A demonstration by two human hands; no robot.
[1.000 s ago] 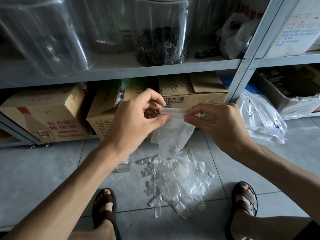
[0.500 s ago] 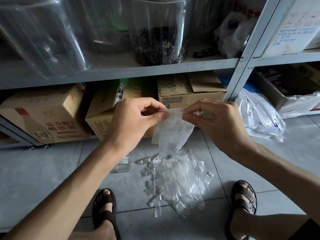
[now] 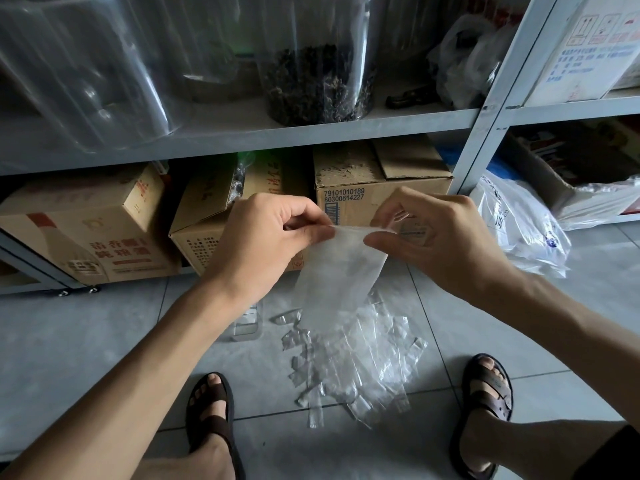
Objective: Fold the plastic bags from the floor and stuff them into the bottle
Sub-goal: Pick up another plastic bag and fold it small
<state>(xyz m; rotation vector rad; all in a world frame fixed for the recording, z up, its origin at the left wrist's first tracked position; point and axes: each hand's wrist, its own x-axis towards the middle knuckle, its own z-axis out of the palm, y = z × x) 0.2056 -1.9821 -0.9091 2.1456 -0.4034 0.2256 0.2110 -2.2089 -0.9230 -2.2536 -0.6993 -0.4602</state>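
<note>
**tilefloor_tom:** how do i get this fold neat? my left hand (image 3: 263, 237) and right hand (image 3: 440, 244) each pinch the top edge of one clear plastic bag (image 3: 339, 271) between thumb and fingertips. the bag hangs loose in front of the shelf rack (image 3: 485, 140). the pile of bags (image 3: 353, 355) lies on the floor (image 3: 86, 341) between my sandals (image 3: 488, 393).

**baglady22:** looks like you're at the first fold. pull that top edge taut so the film hangs flat, press the air out, then lay one side over the other lengthwise. go narrow, a fat wad probably won't pass a bottle neck. thin film likely springs open if either pinch slips. where's the bottle?

**tilefloor_tom:** there's a small clear thing (image 3: 246, 322) on the floor just beside the pile's left edge, half hidden by my left forearm. can't tell if that's it.

**baglady22:** fair. as for writing, the cardboard box (image 3: 381, 188) behind your hands reads 79101010189 over 80300614227, with a barcode under it. the brown box (image 3: 86, 230) at the left end of the rack has chinese print i can't read surely. the white box (image 3: 588, 46) top right shows handling symbols, and its blue text is too small.
</note>
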